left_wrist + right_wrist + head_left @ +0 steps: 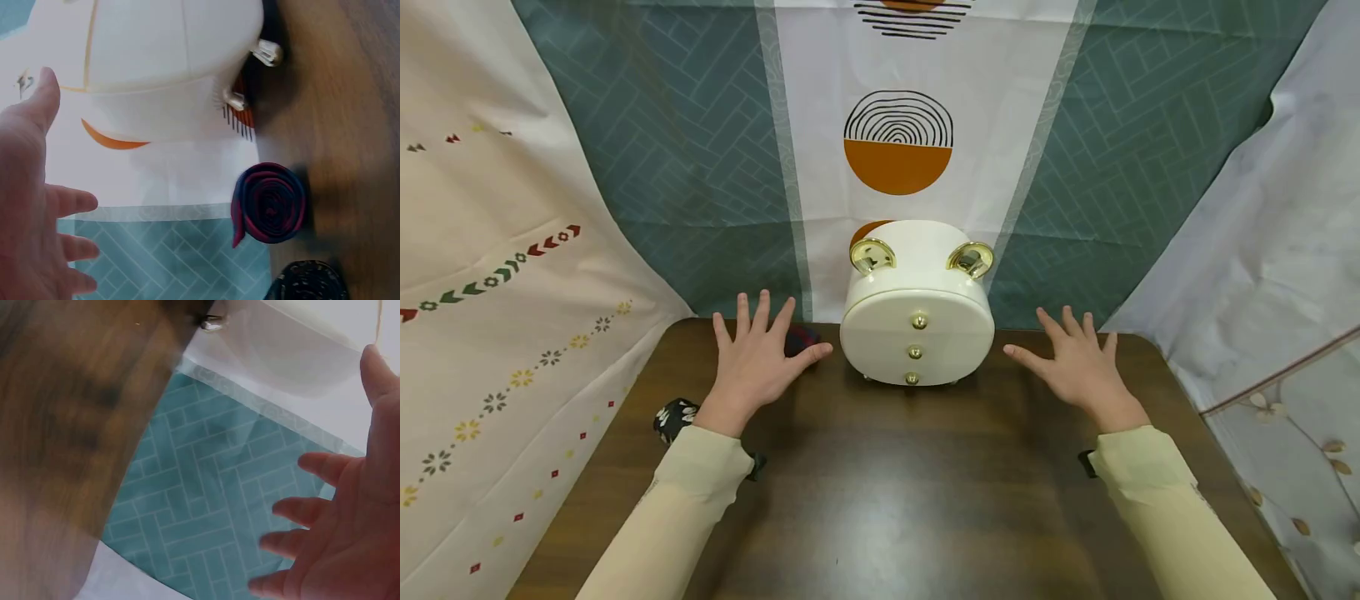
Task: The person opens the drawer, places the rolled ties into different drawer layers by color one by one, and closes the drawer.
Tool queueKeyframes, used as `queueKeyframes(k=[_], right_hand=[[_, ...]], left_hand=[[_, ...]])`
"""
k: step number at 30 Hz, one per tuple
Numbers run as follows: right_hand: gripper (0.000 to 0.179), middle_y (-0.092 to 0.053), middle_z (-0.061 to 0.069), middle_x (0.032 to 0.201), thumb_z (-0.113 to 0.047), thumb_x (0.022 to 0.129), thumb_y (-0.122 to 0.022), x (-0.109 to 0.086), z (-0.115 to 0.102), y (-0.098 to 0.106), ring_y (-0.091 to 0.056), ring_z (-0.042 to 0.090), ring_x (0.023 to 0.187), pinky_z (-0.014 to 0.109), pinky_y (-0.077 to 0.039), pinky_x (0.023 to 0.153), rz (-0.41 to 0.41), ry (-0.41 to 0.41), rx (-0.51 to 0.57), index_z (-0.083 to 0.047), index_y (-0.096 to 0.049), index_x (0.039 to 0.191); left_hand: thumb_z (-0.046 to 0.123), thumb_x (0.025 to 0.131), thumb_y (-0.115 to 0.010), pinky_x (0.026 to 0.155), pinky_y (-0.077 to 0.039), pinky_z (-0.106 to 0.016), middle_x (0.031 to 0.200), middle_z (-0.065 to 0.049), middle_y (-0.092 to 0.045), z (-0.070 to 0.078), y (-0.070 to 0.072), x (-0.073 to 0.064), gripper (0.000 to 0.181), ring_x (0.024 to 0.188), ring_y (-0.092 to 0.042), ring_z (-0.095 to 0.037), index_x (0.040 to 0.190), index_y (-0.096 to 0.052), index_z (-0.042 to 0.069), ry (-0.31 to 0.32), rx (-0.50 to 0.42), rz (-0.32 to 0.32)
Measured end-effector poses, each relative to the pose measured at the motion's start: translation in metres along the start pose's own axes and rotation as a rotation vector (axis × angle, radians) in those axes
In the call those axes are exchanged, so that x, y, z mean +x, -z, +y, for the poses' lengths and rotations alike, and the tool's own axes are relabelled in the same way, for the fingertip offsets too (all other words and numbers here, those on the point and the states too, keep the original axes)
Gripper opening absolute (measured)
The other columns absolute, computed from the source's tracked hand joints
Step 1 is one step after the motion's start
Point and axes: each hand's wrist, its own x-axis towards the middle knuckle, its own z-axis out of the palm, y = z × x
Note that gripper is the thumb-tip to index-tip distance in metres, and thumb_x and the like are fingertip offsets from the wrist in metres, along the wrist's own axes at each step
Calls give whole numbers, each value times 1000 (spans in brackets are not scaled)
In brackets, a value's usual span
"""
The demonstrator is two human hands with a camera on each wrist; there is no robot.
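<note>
A white oval box (917, 337) with three gold knobs down its front and two gold ear-like rings on top stands on small feet at the table's back edge. To its left, my left hand (756, 367) is held with fingers spread, holding nothing. My right hand (1081, 367) is spread the same way on the box's right, apart from it. A rolled dark blue and red strip of cloth (270, 203), perhaps a necktie, lies near the box, partly hidden behind my left hand in the head view. Beside my left wrist is a black roll with a pale floral pattern (675, 419).
The brown wooden table (880, 500) has rounded back corners. A green and white patterned cloth (700, 125) hangs behind it. Pale patterned cloths hang on the left (497, 333) and right (1262, 275). Dark straps (757, 467) show at both wrists.
</note>
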Motion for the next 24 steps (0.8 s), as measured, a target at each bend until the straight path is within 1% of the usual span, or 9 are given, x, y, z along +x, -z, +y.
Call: queueKeyframes(k=[3, 6, 7, 9, 12, 15, 18, 21, 24], right_hand=[[96, -16, 22, 155, -79, 80, -37, 2, 0, 9, -13, 46, 140, 71, -10, 105, 6, 10, 77, -16, -20, 150], [89, -38, 17, 147, -75, 81, -42, 3, -2, 17, -36, 38, 133, 61, -33, 102, 40, 30, 191, -11, -37, 144], [84, -44, 14, 143, -72, 82, -45, 3, -3, 19, -42, 36, 130, 57, -39, 99, 63, 36, 235, -12, -43, 140], [71, -54, 10, 135, -66, 83, -50, 4, -6, 22, -52, 31, 122, 52, -46, 93, 124, 49, 323, -15, -52, 133], [50, -64, 2, 122, -56, 85, -58, 5, -14, 27, -62, 19, 109, 40, -53, 85, 239, 71, 458, -22, -62, 122], [38, -69, 0, 112, -49, 85, -62, 10, -26, 32, -64, 8, 98, 25, -54, 78, 343, 100, 584, -25, -67, 114], [36, -70, 2, 110, -45, 84, -65, 16, -39, 39, -62, 2, 93, 16, -51, 73, 399, 128, 684, -23, -69, 113], [36, -70, 3, 109, -43, 84, -67, 23, -50, 44, -61, 1, 92, 14, -51, 72, 418, 139, 759, -22, -69, 112], [36, -70, 1, 110, -42, 83, -68, 31, -59, 47, -62, 1, 94, 15, -51, 74, 431, 149, 817, -21, -69, 112]], left_hand=[[86, 73, -35, 109, 1, -68, 156, -14, -19, 5, 7, 3, 97, 145, -2, -39, 147, -30, 23, -24, -22, 65], [75, 78, -48, 109, -20, -62, 145, -11, -43, 13, 14, 3, 82, 137, -32, -36, 139, -45, 20, -69, -99, 187], [71, 79, -52, 105, -32, -57, 139, -9, -50, 16, 16, 2, 76, 127, -45, -33, 136, -49, 21, -78, -143, 227], [63, 82, -57, 92, -46, -48, 126, -5, -62, 23, 18, 1, 61, 111, -59, -27, 130, -56, 24, -93, -271, 303], [52, 85, -61, 69, -54, -35, 104, 2, -71, 35, 20, 0, 42, 82, -67, -16, 121, -63, 30, -107, -495, 407], [43, 86, -64, 59, -52, -27, 82, 6, -71, 48, 23, 1, 27, 68, -64, -9, 110, -69, 32, -123, -699, 476], [36, 86, -67, 56, -51, -23, 75, 3, -70, 62, 27, 3, 18, 63, -62, -11, 102, -72, 29, -141, -891, 451], [26, 86, -68, 60, -55, -29, 80, -9, -71, 81, 38, -1, 19, 68, -66, -23, 102, -73, 16, -150, -1055, 317], [20, 87, -68, 66, -57, -37, 84, -21, -70, 99, 45, -7, 25, 72, -67, -34, 108, -70, 7, -165, -1144, 174]])
